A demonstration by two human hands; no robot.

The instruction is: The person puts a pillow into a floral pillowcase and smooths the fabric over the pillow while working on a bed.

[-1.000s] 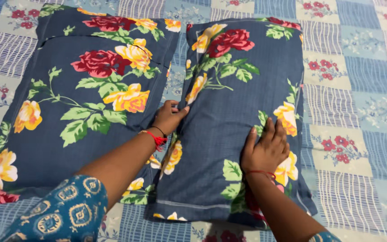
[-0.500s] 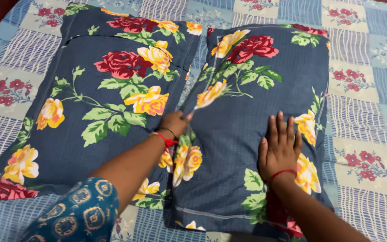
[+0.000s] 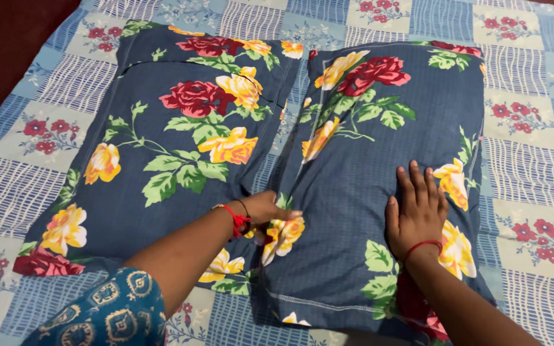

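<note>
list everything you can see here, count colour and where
pillows: 2, dark blue with red and yellow flowers and green leaves, side by side on the bedsheet
bedsheet: 1, light blue and white patchwork with small red flowers, under the pillows
floor: dark red, top left corner
left hand: 1, red thread at the wrist, blue patterned sleeve, gripping the right pillow's left edge
right hand: 1, red thread at the wrist, flat on the right pillow

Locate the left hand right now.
In the head view the left hand sits low and centre, gripping the left edge of the right-side floral pillow, in the gap beside the other floral pillow.
</note>
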